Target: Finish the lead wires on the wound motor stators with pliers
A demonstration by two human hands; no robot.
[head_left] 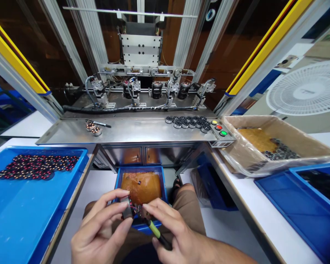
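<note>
Between the thumb and fingers of my left hand (103,225) is a small motor stator (126,209), stood on edge, with a dark outer rim and reddish windings partly in view. My right hand (180,229) is closed around a pair of cutting pliers (154,230) with green and black handles. The metal jaws are at the wires on the stator's right side. Whether a wire is between the jaws is too small to tell. Both hands are above a blue bin (163,183) with a brown plastic sheet (143,187) in it, where a few small bits lie.
A blue tray (19,220) with many wound stators stands left. On the metal ledge (137,130) are copper-wound parts (93,128), a marker (100,124), dark rings (191,123) and push buttons (219,127). A lined carton (294,135) and fan (308,90) are right; machine fixtures (156,90) stand behind.
</note>
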